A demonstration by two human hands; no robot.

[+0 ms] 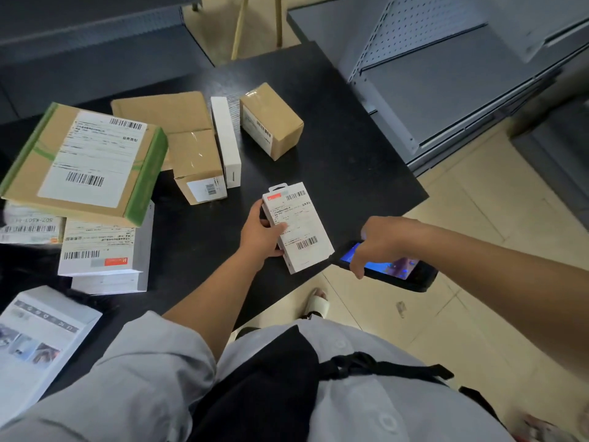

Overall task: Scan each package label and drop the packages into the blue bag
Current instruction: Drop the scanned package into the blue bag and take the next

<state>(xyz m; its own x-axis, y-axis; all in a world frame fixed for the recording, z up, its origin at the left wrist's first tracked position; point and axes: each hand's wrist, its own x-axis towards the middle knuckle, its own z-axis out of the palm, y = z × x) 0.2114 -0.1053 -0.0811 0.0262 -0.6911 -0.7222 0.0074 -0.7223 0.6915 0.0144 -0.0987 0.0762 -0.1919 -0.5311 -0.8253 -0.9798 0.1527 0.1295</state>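
Your left hand [259, 232] grips the small white package [298, 226] by its left edge, label up, at the near right corner of the black counter [350, 161]. Your right hand [377, 242] is curled round the scanner [387, 266] (screen lit blue), just right of that package and off the counter edge. Beyond the package sit a taped brown box [197, 165], a white box [226, 141] and a small brown box [271, 121].

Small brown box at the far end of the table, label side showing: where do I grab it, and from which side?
Take the small brown box from above, across its two long sides. It lies flat and stands apart from the tall white box, so both sides are free, and its barcode stays uncovered.
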